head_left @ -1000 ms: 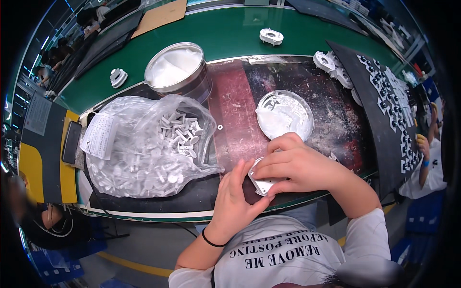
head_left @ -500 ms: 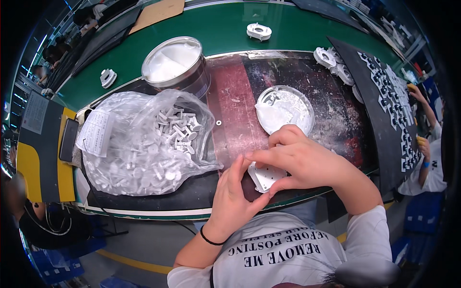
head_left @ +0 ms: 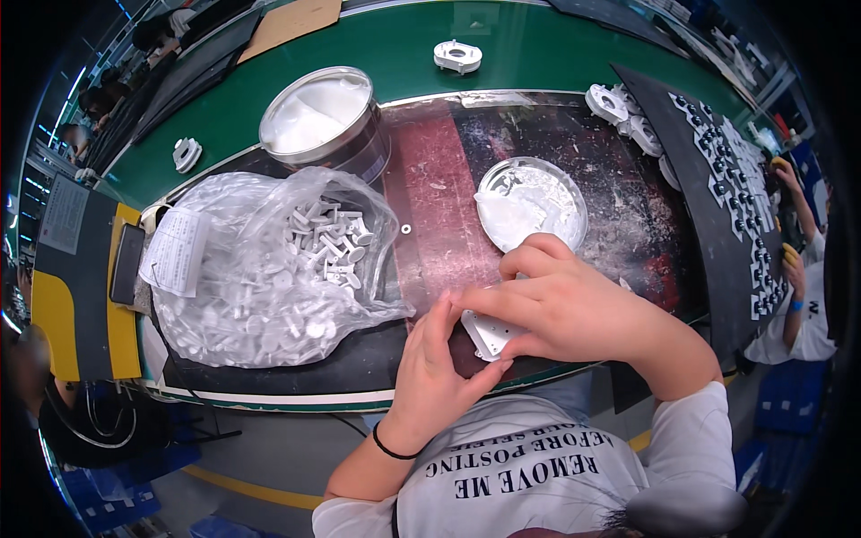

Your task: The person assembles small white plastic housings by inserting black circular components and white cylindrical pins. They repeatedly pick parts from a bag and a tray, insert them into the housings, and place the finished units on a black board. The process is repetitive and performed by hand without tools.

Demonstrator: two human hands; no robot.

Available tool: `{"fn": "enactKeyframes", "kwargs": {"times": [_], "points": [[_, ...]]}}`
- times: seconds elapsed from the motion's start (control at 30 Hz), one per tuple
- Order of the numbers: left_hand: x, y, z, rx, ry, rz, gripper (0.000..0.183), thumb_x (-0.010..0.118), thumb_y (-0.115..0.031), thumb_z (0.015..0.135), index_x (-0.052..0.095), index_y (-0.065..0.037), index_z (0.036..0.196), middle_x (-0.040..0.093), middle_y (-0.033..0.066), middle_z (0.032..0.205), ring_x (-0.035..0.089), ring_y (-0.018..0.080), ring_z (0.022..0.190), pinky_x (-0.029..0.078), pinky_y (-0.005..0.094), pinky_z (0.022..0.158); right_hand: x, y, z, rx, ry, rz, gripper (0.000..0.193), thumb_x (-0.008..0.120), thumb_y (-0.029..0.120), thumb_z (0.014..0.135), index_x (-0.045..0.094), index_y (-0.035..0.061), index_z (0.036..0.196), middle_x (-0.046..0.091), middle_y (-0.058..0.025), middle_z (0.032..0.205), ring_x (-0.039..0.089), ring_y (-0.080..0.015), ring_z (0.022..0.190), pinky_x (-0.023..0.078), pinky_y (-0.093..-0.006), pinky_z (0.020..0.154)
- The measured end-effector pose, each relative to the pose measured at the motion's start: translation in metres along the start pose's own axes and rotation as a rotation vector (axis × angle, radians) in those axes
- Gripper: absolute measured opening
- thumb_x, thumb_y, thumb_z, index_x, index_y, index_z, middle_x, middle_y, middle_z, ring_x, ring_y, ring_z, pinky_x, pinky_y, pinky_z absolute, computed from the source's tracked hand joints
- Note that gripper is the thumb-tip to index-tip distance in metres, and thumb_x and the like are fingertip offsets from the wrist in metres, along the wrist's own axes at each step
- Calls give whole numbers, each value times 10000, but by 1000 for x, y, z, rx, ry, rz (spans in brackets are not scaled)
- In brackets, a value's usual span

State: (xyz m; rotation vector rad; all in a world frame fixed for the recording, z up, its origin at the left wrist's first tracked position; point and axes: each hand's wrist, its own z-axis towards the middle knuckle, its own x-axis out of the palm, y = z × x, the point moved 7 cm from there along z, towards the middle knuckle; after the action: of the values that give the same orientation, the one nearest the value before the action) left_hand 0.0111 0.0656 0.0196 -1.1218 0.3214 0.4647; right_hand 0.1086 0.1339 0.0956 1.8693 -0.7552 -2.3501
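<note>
A white plastic housing (head_left: 490,335) with small holes in its flat face is held between my two hands at the table's near edge. My left hand (head_left: 432,360) closes on its left side, thumb below and fingers above. My right hand (head_left: 569,309) grips it from the right with bent fingers, covering much of it. The fingertips of both hands meet at its upper left corner. Just beyond my right hand lies a round shallow dish (head_left: 574,193) with white grease-like paste. A clear plastic bag (head_left: 242,314) of small white stemmed parts (head_left: 336,242) sits left of my hands.
A large tin (head_left: 359,148) of white paste stands behind the bag. A small white ring (head_left: 406,229) lies on the worn mat. White housings (head_left: 457,57) rest on the green belt (head_left: 413,45). At right, a black board (head_left: 691,170) carries several parts; another person's hands (head_left: 793,269) are beside it.
The housings on the green belt have shifted left. My right hand has turned slightly over the housing and covers more of its face; my left hand barely moves.
</note>
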Motion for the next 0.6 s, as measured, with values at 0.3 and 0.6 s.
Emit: {"fn": "enactKeyframes", "kwargs": {"times": [0.3,0.6], "points": [[0,-3,1,-15,79,-1,1049,801,-109,678,54,8,1405,492,270,1242,524,330,1161,418,389,959,1,-3,4,-17,39,20,695,750,285,610,504,130,1242,566,-32,858,521,-217,893,352,-356,895],[1,-2,2,-2,75,23,934,803,-124,660,189,28,1348,489,264,1238,520,371,1123,414,428,947,3,-8,7,-45,135,75,694,735,399,666,518,85,1245,575,-104,1091,525,-287,1031,350,-402,940]]}}
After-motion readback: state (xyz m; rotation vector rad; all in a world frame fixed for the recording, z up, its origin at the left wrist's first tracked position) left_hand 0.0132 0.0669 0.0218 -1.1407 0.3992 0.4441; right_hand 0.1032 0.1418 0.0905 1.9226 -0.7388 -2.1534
